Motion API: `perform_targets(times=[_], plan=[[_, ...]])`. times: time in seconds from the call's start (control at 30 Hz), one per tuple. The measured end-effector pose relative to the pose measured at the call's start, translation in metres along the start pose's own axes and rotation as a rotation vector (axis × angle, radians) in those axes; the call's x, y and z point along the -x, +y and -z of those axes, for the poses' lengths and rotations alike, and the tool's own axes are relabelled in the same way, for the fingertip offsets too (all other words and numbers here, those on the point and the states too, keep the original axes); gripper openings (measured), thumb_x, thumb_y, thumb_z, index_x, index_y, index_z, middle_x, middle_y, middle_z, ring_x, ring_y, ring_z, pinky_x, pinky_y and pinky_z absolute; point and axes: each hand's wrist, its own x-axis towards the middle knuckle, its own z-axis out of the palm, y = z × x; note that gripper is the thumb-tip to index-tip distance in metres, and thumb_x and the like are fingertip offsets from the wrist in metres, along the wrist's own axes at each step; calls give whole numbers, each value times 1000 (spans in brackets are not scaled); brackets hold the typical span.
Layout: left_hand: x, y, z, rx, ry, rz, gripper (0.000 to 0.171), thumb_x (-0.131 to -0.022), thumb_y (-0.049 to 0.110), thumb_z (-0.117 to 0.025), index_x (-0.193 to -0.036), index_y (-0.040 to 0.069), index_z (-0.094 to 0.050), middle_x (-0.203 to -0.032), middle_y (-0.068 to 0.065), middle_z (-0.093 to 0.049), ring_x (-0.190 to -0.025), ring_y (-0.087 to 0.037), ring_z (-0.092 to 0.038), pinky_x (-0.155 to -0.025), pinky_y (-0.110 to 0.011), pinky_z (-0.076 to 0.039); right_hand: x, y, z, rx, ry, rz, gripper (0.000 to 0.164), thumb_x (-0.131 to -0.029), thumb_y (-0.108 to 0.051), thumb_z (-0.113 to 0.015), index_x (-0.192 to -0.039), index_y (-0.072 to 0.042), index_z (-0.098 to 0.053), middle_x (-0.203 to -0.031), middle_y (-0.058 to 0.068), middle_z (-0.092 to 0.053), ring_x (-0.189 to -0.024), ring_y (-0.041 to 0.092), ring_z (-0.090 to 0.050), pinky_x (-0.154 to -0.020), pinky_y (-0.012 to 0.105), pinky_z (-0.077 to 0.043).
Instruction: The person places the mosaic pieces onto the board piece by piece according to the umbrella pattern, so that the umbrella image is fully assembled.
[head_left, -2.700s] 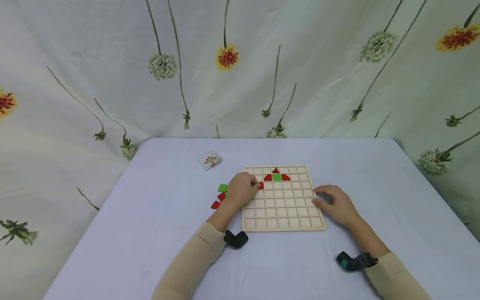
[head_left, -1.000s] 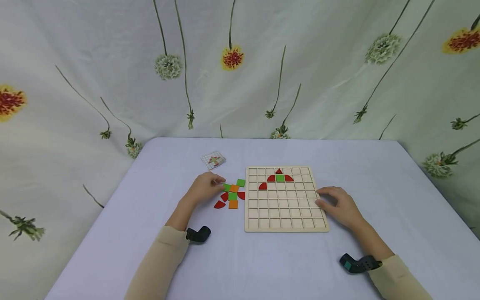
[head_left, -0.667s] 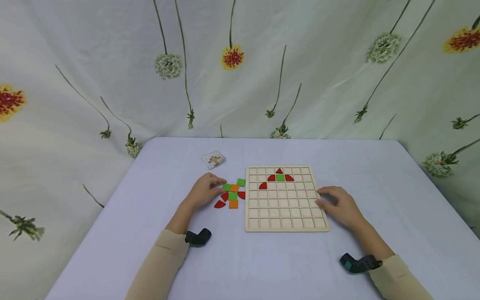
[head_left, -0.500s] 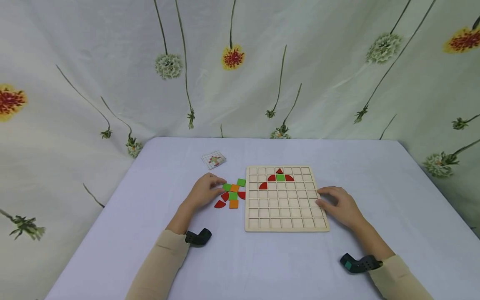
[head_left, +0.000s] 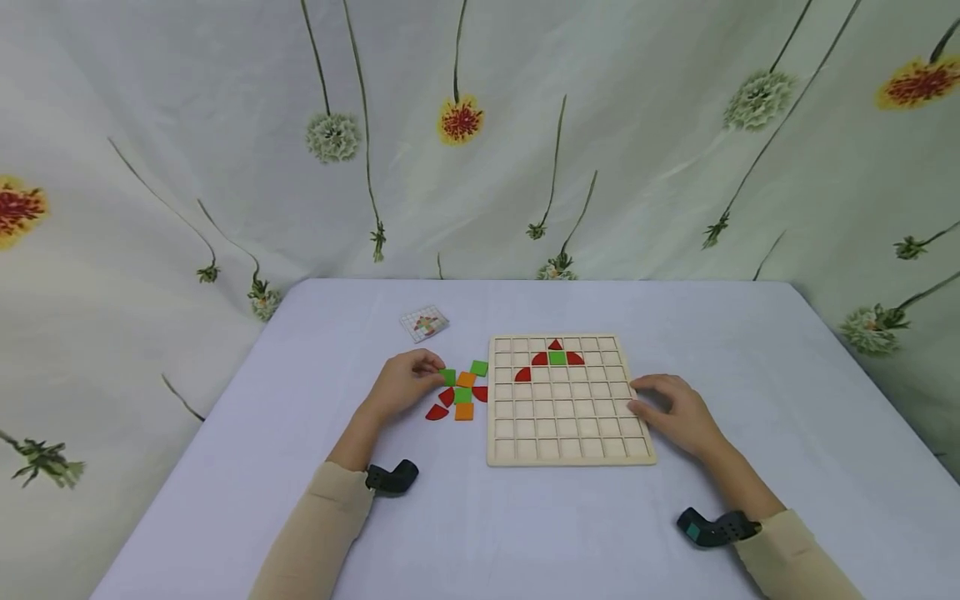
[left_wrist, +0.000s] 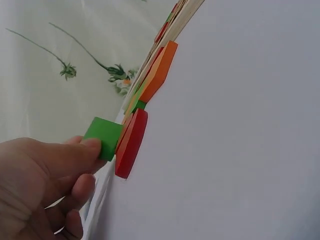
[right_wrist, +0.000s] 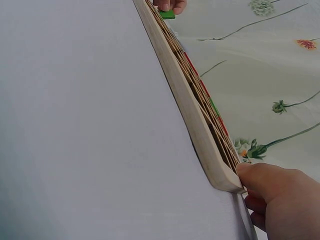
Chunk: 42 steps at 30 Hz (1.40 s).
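Note:
My left hand (head_left: 405,385) pinches a green square tile (left_wrist: 104,136) between thumb and fingers, raised at the left end of a cluster of loose tiles. Close by lie red quarter-round tiles (head_left: 437,412), another green square (head_left: 462,396) and orange squares (head_left: 464,412). To the right is a wooden grid board (head_left: 568,460). Its upper cells hold a red triangle (head_left: 555,344), a green square (head_left: 557,358) and several red quarter-rounds (head_left: 522,375). My right hand (head_left: 678,412) rests at the board's right edge, thumb and index finger spread apart and touching the rim.
Behind the loose tiles lies a small pattern card (head_left: 424,323) printed with a grid and coloured shapes. A white cloth covers the table (head_left: 465,533). A flowered curtain (head_left: 660,217) hangs beyond its far edge.
My left hand has left the board, where a red quarter-round now shows in the third row. It moved left to the loose tiles and has lifted a green square. The right hand stayed put.

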Motion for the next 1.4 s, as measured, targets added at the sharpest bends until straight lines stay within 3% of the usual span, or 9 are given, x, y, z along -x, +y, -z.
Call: perform_targets(times=[0.33,0.83,1.07,1.4], plan=[[-8,21,0,38,12,14,13,-90,13,-71,-102,8,-68,-93,-4,-67,-88,-22,-58,-76,-31,-50,-1,-2,1,15,-3,-13,32,-89,-21,-73,-114,-2,-68,-120,19,-63,-119,40,-50,-100,56,-35],[-28,47,-31,56,-37,-14,9,-92,17,-70,-99,12,-68,-90,-1,-64,-84,-20,-56,-69,-27,-50,-1,-2,1,2,-5,-11,32,-89,-21,-73,-113,-1,-68,-120,20,-63,-118,40,-50,-100,56,-36],[-32,55,-44,64,-44,-89,9,-91,15,-70,-98,10,-68,-90,0,-66,-84,-18,-59,-67,-28,-49,0,-2,0,0,1,-3,32,-88,-21,-73,-113,-2,-68,-120,19,-63,-117,40,-51,-99,57,-36],[-36,69,-56,91,-67,-116,8,-91,13,-70,-97,8,-69,-90,0,-67,-86,-17,-61,-79,-32,-50,0,0,-3,9,13,11,32,-87,-21,-73,-112,-1,-68,-119,20,-64,-116,40,-51,-98,57,-36]])
